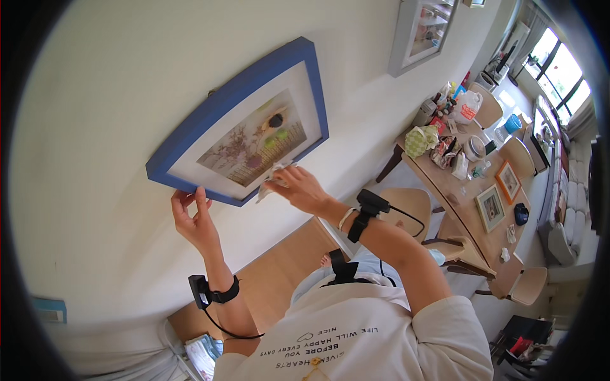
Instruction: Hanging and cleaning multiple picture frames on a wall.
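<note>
A blue picture frame (pixel 228 104) with a white mat and a floral print (pixel 255 138) hangs tilted against the pale wall. At its lower left corner, my left hand (pixel 194 219) grips the bottom edge between thumb and fingers. My right hand (pixel 305 190) holds a crumpled white tissue or cloth (pixel 276 177) against the lower edge of the frame, right of my left hand. Its fingertips and part of the cloth overlap the edge of the glazing. Each forearm wears a black strap with a small device and a cable.
A grey-framed picture (pixel 398 52) hangs further right on the wall. The wooden dining table (pixel 429 178) bears bags, bottles, a white-framed picture (pixel 490 208) and an orange-framed picture (pixel 508 183). Chairs surround it. A small blue frame (pixel 50 310) is at the far left.
</note>
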The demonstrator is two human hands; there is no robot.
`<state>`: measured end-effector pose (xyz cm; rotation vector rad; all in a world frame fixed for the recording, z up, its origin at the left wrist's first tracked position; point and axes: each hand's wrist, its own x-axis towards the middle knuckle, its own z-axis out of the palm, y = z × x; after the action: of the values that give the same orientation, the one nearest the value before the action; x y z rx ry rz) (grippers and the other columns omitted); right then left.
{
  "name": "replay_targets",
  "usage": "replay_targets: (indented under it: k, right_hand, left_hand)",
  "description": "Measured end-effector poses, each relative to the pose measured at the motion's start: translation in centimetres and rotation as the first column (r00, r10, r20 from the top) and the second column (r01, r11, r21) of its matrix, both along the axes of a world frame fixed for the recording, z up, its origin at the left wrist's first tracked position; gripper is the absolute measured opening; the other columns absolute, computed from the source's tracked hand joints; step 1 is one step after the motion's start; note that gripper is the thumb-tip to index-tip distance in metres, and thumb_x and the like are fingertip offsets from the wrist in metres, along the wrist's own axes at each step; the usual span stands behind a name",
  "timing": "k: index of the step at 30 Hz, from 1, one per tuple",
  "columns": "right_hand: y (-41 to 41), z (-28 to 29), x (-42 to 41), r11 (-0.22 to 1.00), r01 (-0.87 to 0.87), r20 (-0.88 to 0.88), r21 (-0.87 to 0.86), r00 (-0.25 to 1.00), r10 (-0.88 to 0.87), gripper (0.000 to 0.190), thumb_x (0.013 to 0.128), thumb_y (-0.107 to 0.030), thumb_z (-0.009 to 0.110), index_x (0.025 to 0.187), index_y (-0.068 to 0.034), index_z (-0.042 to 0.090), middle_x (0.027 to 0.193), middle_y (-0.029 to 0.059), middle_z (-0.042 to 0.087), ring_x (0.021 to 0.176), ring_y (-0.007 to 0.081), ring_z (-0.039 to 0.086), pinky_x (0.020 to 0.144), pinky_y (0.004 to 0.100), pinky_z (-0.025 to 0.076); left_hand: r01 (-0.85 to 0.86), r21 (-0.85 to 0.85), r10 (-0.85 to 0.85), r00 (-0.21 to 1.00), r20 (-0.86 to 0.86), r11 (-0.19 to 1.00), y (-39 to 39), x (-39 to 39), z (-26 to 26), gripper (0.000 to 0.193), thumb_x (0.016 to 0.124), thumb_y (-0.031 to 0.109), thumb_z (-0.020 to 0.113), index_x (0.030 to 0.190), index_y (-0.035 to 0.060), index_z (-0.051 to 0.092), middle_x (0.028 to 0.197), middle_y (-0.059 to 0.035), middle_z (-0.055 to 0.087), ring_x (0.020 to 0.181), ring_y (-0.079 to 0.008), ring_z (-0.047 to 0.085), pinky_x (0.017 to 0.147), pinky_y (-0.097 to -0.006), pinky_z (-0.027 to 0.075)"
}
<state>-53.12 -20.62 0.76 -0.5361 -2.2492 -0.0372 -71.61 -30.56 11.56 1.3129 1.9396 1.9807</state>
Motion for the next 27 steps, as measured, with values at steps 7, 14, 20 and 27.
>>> replay_targets:
  k: [7, 14, 20, 27]
  right_hand:
    - [2.5, 1.1, 4.4, 0.985, 0.172, -0.031, -0.004, 0.985, -0.172, 0.042, 0.066, 0.002, 0.060, 0.104, -0.016, 0.064, 0.099, 0.0045, 0.049, 0.093, 0.0223, 0.051, 0.076, 0.0341, 0.046]
    - [4.1, 1.9, 6.9, 0.860, 0.335, -0.380, -0.384, 0.792, -0.478, 0.047, 0.069, 0.009, 0.050, 0.110, -0.013, 0.058, 0.108, 0.0094, 0.051, 0.098, 0.0281, 0.052, 0.071, 0.0349, 0.050]
    - [4.1, 3.7, 5.2, 0.873, 0.313, -0.322, -0.375, 0.838, -0.440, 0.058, 0.071, 0.010, 0.049, 0.126, -0.008, 0.046, 0.115, 0.0119, 0.052, 0.098, 0.0316, 0.049, 0.082, 0.0383, 0.047]
    - [4.3, 3.1, 4.8, 0.845, 0.333, -0.223, -0.418, 0.864, -0.451, 0.053, 0.074, 0.007, 0.048, 0.126, -0.002, 0.044, 0.113, 0.0122, 0.052, 0.096, 0.0314, 0.047, 0.085, 0.0389, 0.044]
  left_hand:
    - [-0.032, -0.010, 0.031, 0.999, -0.009, 0.999, -0.2, 0.0, 0.3, 0.026, 0.086, 0.014, 0.064, 0.105, -0.0012, 0.056, 0.097, -0.0066, 0.059, 0.085, -0.0106, 0.056, 0.066, -0.0270, 0.057]
    - [-0.096, 0.015, 0.097, 0.991, -0.095, 0.995, -0.2, 0.6, 0.8, 0.029, 0.087, 0.012, 0.061, 0.109, -0.0053, 0.053, 0.099, -0.0110, 0.055, 0.091, -0.0162, 0.054, 0.072, -0.0297, 0.057]
    - [-0.099, 0.069, 0.104, 0.992, -0.070, 0.993, -0.2, 1.1, 1.0, 0.029, 0.087, 0.011, 0.060, 0.110, -0.0045, 0.052, 0.105, -0.0119, 0.054, 0.099, -0.0185, 0.052, 0.075, -0.0317, 0.057]
    - [-0.089, 0.089, 0.096, 0.993, -0.074, 0.992, -0.8, 0.9, 1.2, 0.028, 0.086, 0.011, 0.061, 0.108, -0.0041, 0.053, 0.102, -0.0111, 0.054, 0.098, -0.0175, 0.052, 0.076, -0.0331, 0.057]
